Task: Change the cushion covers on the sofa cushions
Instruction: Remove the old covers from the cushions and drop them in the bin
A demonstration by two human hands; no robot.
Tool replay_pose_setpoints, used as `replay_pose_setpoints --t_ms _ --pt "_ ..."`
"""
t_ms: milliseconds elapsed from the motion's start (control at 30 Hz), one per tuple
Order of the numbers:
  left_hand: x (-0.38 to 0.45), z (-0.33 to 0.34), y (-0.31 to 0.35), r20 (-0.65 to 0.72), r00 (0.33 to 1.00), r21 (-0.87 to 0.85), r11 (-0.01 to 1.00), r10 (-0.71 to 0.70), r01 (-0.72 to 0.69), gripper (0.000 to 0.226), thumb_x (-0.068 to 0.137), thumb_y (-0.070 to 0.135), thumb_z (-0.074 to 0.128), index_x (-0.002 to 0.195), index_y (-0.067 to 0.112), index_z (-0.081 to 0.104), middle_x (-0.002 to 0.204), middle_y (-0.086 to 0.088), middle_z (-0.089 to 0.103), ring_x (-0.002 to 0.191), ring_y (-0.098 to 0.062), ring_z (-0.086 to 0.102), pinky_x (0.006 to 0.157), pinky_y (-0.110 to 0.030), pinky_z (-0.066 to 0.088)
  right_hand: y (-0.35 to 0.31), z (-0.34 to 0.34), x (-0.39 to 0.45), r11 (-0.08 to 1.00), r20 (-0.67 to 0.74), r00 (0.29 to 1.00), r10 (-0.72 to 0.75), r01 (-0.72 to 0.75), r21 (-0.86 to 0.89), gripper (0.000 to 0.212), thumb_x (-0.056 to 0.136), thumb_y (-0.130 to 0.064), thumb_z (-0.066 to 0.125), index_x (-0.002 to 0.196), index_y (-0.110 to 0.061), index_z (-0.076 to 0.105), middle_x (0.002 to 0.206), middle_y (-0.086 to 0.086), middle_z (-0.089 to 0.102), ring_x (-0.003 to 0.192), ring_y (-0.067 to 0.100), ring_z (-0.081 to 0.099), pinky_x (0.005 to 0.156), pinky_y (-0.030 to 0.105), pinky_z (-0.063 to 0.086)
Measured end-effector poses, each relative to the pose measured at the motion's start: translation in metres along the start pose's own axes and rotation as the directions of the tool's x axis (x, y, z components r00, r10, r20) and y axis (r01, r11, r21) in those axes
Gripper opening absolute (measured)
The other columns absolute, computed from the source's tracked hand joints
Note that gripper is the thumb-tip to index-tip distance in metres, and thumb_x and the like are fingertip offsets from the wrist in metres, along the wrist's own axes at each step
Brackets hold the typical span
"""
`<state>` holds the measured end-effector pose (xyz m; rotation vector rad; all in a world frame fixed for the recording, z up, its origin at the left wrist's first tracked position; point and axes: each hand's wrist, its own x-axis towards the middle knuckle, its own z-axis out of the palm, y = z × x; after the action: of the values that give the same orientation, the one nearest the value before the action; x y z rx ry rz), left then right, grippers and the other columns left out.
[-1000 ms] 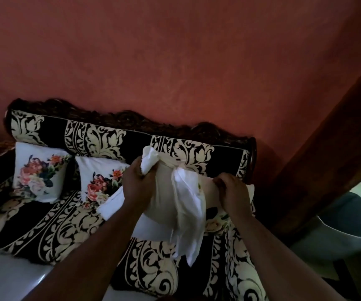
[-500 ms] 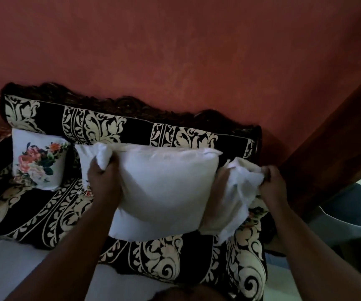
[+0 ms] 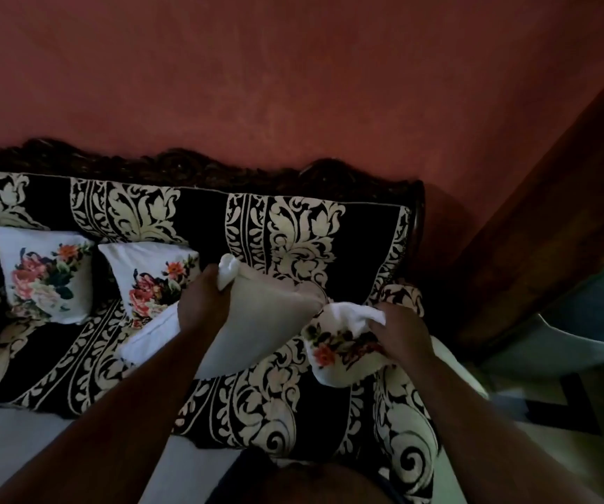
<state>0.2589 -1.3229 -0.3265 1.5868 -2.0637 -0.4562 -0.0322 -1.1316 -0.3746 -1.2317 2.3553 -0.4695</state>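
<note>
White pad (image 3: 256, 321) is gripped at its top corner by left hand (image 3: 202, 307); right hand (image 3: 404, 331) clutches bunched flowery cover (image 3: 340, 343) beside it, both held over sofa (image 3: 293, 401). Cover may snag or slip bc it's all balled up.

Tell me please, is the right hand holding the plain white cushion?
No, the right hand grips the bunched floral cover; the left hand holds the plain cushion.
</note>
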Motion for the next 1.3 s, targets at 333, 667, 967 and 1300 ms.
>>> replay_pose_setpoints --t_ms 333,667,967,1300 --pt "0.062 0.076 -0.016 0.333 0.934 0.187 0.962 0.130 -0.201 0.026 0.100 0.036 0.045 0.121 0.025 0.054 0.117 -0.010 0.068 0.101 -0.032 0.066 0.087 -0.042 0.054 0.005 0.012 -0.020 0.976 -0.069 0.984 0.163 -0.150 0.161 0.030 0.095 -0.043 0.063 0.105 -0.014 0.067 0.086 -0.003 0.061 0.078 0.015 0.054 0.068 0.029 0.036" --pt "0.124 0.158 -0.001 0.750 0.627 0.044 0.930 0.209 -0.364 0.087 0.092 0.055 0.057 0.158 0.015 0.016 0.162 -0.017 0.025 0.144 -0.038 0.032 0.114 -0.051 0.034 -0.031 0.019 -0.011 0.944 -0.080 0.950 0.302 -0.286 0.165 0.033 0.093 -0.045 0.066 0.108 -0.016 0.070 0.095 0.001 0.070 0.088 0.019 0.065 0.074 0.032 0.049" --pt "0.047 0.176 0.056 0.677 0.143 -0.415 0.535 0.722 -0.736 0.072 0.077 0.065 0.063 0.141 0.033 0.052 0.144 0.003 0.054 0.135 -0.021 0.047 0.112 -0.045 0.034 -0.062 0.016 -0.035 0.914 -0.068 0.927 0.368 -0.347 0.210 0.037 0.089 -0.040 0.073 0.119 -0.018 0.071 0.102 -0.002 0.071 0.097 0.018 0.066 0.067 0.016 0.040" --pt "0.055 0.129 0.117 0.340 0.333 -0.643 0.476 0.880 -0.600 0.054 0.071 0.035 0.051 0.110 0.007 0.075 0.108 -0.011 0.074 0.100 -0.025 0.068 0.088 -0.030 0.051 0.004 -0.008 -0.161 0.840 -0.108 0.851 0.513 -0.524 -0.141 0.025 0.095 -0.033 0.052 0.112 -0.030 0.071 0.102 -0.006 0.066 0.090 0.016 0.061 0.075 0.034 0.053"
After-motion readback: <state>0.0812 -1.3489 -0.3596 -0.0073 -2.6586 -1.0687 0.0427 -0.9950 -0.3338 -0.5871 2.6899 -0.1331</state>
